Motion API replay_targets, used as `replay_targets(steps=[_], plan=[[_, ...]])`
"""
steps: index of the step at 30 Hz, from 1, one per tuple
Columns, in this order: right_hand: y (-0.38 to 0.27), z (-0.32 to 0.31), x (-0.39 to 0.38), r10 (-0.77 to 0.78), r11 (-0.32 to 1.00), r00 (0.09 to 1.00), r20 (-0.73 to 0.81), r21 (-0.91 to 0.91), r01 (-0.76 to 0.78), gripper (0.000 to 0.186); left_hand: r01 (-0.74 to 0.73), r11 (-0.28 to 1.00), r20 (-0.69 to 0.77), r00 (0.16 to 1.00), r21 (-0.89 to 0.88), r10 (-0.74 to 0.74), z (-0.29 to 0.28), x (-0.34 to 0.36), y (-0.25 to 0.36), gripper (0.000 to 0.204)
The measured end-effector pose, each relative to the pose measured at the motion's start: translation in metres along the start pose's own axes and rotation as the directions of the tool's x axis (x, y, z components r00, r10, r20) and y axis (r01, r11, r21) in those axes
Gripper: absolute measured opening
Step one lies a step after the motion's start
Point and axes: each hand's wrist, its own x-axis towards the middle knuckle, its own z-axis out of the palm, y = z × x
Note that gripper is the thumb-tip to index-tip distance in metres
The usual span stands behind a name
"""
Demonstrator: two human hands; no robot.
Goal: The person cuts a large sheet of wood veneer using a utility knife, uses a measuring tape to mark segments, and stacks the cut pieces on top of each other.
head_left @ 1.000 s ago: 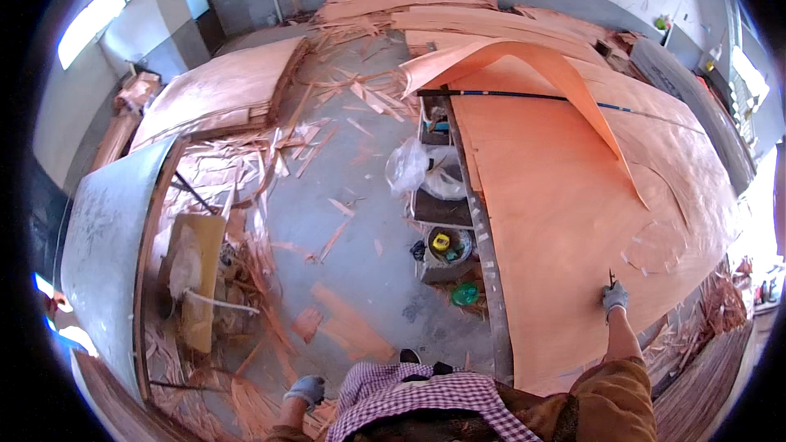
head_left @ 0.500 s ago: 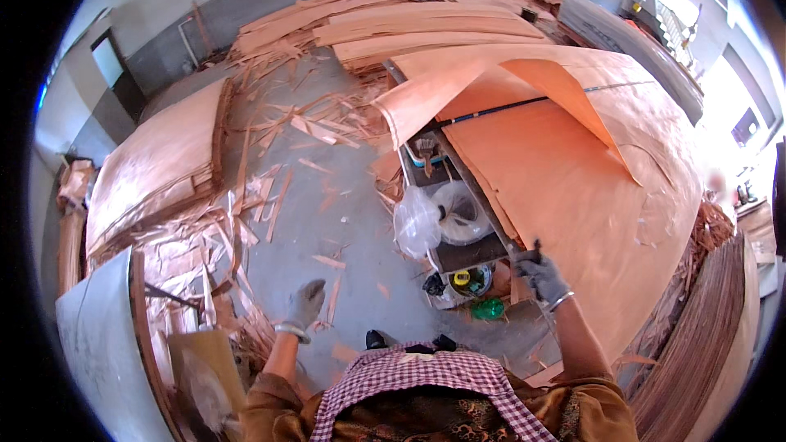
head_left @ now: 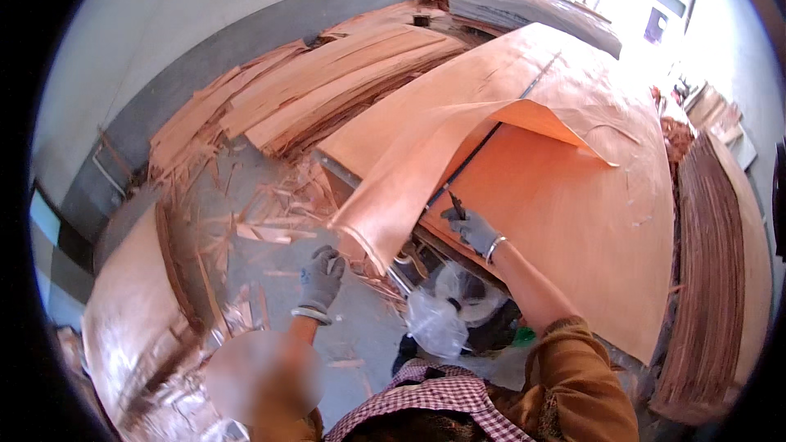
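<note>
A large stack of orange-brown wood veneer [head_left: 557,221] spreads out on my right. Its top sheet [head_left: 401,172] is folded back, and a loose corner hangs over the stack's left edge. My right hand [head_left: 473,232], in a grey glove, is closed on a slim dark tool [head_left: 457,206] whose exact kind I cannot make out. It is over the stack's left edge, near a long dark strip [head_left: 471,160] that runs under the fold. My left hand [head_left: 319,281], also gloved, is just left of the hanging corner, fingers loosely bent and apart, holding nothing.
Below the stack's edge are a clear plastic bag [head_left: 438,323] and a coil wrapped in clear film [head_left: 475,290]. Veneer scraps [head_left: 270,233] litter the floor. More veneer piles stand at the left [head_left: 131,303], the back [head_left: 327,82] and the right [head_left: 704,270].
My view has turned right and come closer to the stack. My right hand has moved forward along its edge with the dark tool. My left hand has risen toward the hanging corner.
</note>
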Motion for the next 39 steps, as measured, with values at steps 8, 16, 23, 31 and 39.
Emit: replay_targets(steps=[8, 16, 23, 31, 39], plan=[[-0.001, 0.032, 0.102, -0.143, 0.52, 0.989, -0.048, -0.854, 0.033, 0.041, -0.069, 0.948, 0.153, 0.988, 0.311, 0.022, 0.052, 0.116, -0.02, 0.09], [-0.013, 0.011, -0.007, 0.225, 0.898, 0.886, -0.406, 0.44, -0.027, 0.048, -0.035, 0.958, 0.358, 0.923, -0.286, 0.141, 0.036, 0.21, -0.043, 0.054], [-0.011, 0.015, -0.232, 0.54, 0.842, 0.379, -0.752, 0.491, -0.225, 0.027, 0.402, 0.711, 0.622, 0.781, -0.577, 0.063, -0.006, 0.297, -0.025, 0.032], [-0.227, -0.085, -0.179, 0.196, 0.728, 0.29, -0.937, -0.059, -0.683, 0.018, 0.493, 0.643, 0.734, 0.658, -0.586, 0.165, -0.042, 0.337, -0.03, 0.028], [-0.179, -0.082, -0.06, 0.352, 0.934, 0.485, -0.801, 0.264, -0.242, 0.027, 0.265, 0.729, 0.522, 0.84, -0.632, 0.147, -0.057, 0.335, -0.06, 0.052]])
